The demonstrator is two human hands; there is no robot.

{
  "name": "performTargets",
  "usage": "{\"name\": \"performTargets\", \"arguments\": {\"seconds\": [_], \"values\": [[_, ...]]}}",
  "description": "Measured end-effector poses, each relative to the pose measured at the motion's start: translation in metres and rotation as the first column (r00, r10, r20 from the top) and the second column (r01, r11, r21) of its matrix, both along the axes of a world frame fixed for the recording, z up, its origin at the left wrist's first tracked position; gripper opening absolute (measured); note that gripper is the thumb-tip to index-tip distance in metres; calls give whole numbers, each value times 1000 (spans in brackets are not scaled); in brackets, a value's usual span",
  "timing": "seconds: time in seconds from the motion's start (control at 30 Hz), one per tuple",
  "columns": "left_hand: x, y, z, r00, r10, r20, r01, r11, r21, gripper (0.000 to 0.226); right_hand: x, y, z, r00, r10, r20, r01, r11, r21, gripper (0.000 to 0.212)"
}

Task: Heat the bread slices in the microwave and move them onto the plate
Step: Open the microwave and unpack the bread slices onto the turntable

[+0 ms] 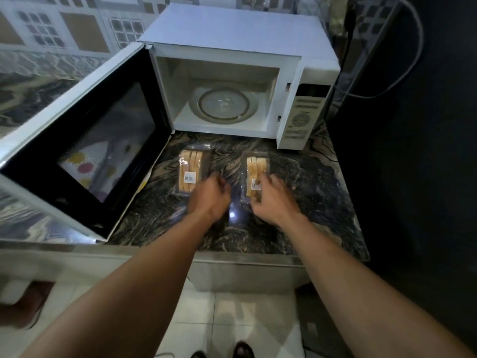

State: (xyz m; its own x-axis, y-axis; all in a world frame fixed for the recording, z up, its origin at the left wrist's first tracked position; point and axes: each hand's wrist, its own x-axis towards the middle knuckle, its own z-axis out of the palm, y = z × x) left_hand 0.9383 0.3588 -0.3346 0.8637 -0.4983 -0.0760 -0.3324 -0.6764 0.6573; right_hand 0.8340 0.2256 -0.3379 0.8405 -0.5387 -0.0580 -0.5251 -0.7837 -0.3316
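Two clear plastic packs of bread slices lie on the dark marbled counter in front of the white microwave point(296, 99). The left pack point(190, 167) has a barcode label on top. The right pack point(254, 167) is partly under my right hand point(271, 197), whose fingers are spread and curl over its near end. My left hand point(210, 196) hovers between the two packs, fingers loosely curled, beside the left pack's near corner. The microwave door point(85, 151) stands wide open to the left. Inside, the glass turntable point(223, 104) holds nothing. No plate is in view.
The open door juts over the counter's left part. A dark tall surface point(413, 151) stands at the right, with a grey cable point(402, 73) behind the microwave. The counter's front edge point(232, 254) is near my forearms. Tiled floor and my feet show below.
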Motion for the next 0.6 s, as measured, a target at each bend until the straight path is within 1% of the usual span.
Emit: {"name": "performTargets", "arguments": {"seconds": [0.03,0.07,0.13,0.23,0.3,0.4,0.5,0.6], "values": [[-4,-3,-2,996,-23,-87,25,1000,18,6,-3,-2,-1,999,30,-42,-31,1000,-7,40],[-7,-5,-7,986,-26,-166,32,999,31,8,-7,-3,-2,997,48,-63,-48,999,-5,32],[-12,-11,-21,944,11,-329,-4,1000,22,16,-12,-7,-8,994,86,-74,-84,996,20,18],[-17,-17,-34,835,78,-544,-113,993,-31,18,-14,-16,-14,994,103,-35,-101,994,50,16],[-17,-20,-36,772,109,-627,-183,982,-54,15,-14,-19,-15,997,82,-11,-82,996,44,17],[-21,-23,-33,673,104,-732,-279,953,-121,1,-13,-15,-18,996,84,6,-84,996,-31,18],[-27,-24,-39,621,72,-781,-288,947,-142,11,-9,-12,-19,997,69,24,-67,996,-56,14],[-30,-27,-43,577,58,-815,-354,917,-185,9,-5,-11,-16,998,65,13,-64,997,-34,13]]}}
